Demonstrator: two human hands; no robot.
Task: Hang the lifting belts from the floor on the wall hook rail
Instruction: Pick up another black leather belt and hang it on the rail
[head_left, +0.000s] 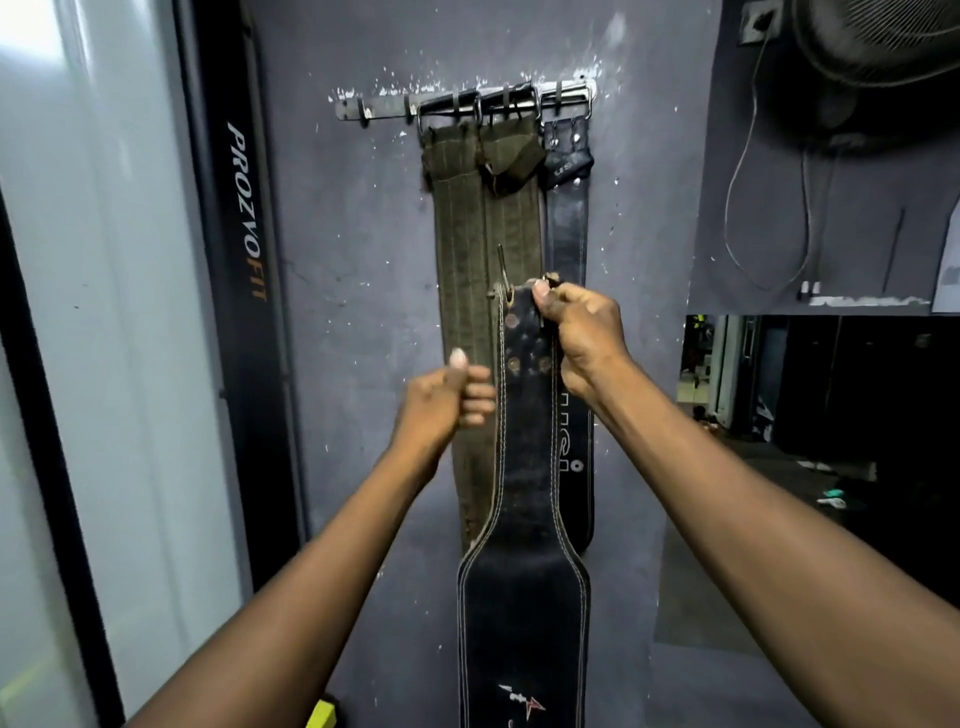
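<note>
A metal hook rail (379, 106) is fixed high on the grey wall. Two olive fabric belts (462, 249) and a black leather belt (566, 234) hang from its right hooks; the left hooks are bare. In front of them I hold a black stitched leather belt (524, 467) upright, its buckle end well below the rail. My right hand (582, 338) grips that buckle end from the right. My left hand (449, 397) pinches the belt's left edge lower down. The belt's lower part drops out of view.
A black machine upright marked PROZVOFIT (244, 218) stands left of the wall, beside a pale panel (114, 260). A wall fan (872, 62) with a dangling cable hangs top right. A mirror (821, 415) at right reflects the dark gym floor.
</note>
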